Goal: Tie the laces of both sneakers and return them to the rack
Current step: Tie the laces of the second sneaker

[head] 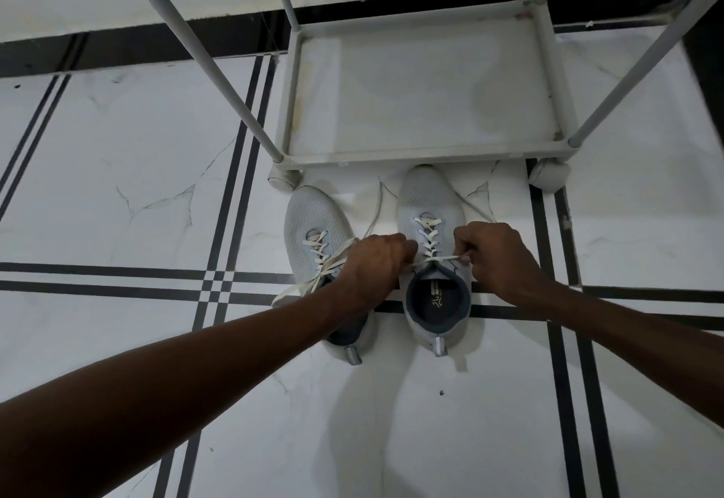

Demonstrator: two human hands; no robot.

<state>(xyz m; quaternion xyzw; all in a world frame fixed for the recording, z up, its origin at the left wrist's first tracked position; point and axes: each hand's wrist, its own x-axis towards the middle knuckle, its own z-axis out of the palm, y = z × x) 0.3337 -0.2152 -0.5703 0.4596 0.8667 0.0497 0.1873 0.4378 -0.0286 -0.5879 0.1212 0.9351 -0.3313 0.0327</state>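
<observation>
Two light grey sneakers stand side by side on the floor, toes toward the rack. The right sneaker (429, 203) has white laces pulled out sideways at its top eyelets. My left hand (376, 262) is closed on the lace end at that shoe's left side, and my right hand (497, 258) pinches the lace end at its right side. The left sneaker (309, 219) lies partly under my left wrist, its white laces (313, 282) loose and spilling onto the floor. The white rack (423, 152) stands just beyond the toes, its bottom shelf bare.
The floor is white marble tile with black stripe lines (219, 286). The rack's slanted poles (211, 66) rise on the left and right, with round feet (282, 180) at the front corners. A dark skirting band runs along the wall behind.
</observation>
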